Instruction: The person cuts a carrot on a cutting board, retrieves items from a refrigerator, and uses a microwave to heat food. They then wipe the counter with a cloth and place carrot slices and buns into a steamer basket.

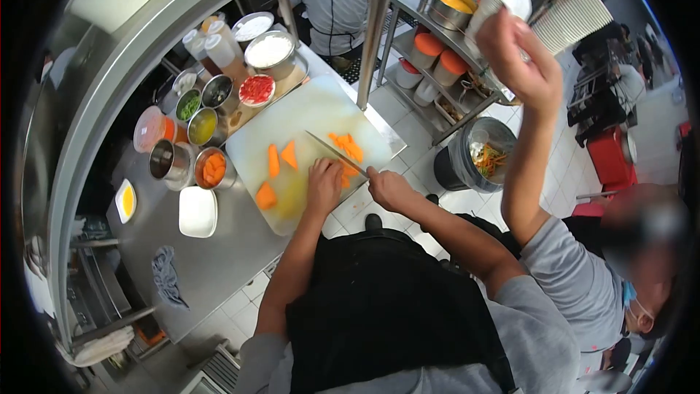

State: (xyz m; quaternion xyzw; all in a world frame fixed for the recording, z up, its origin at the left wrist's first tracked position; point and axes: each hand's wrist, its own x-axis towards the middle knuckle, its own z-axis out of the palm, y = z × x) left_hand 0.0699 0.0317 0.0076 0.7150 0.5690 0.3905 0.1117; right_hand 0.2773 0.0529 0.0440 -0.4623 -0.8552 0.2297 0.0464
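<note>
My right hand [390,190] is closed round the handle of a kitchen knife [334,150]. Its blade lies slantwise over the white cutting board [321,106], pointing to the far left. Close to the blade, my left hand [325,182] has its fingers curled down on the board, against a carrot piece [345,182] that they partly cover. Cut carrot pieces [347,146] are heaped on the far side of the knife. Larger carrot chunks [266,195] lie left of my left hand. A metal container of carrot pieces [213,168] stands beside the board.
Metal containers, squeeze bottles [219,51] and a tub of chopped red food [257,90] crowd the board's far left. White trays [198,211] and a cloth [168,276] lie on the steel counter. A waste bin [477,157] stands right. A co-worker's raised arm [529,146] reaches toward the shelves.
</note>
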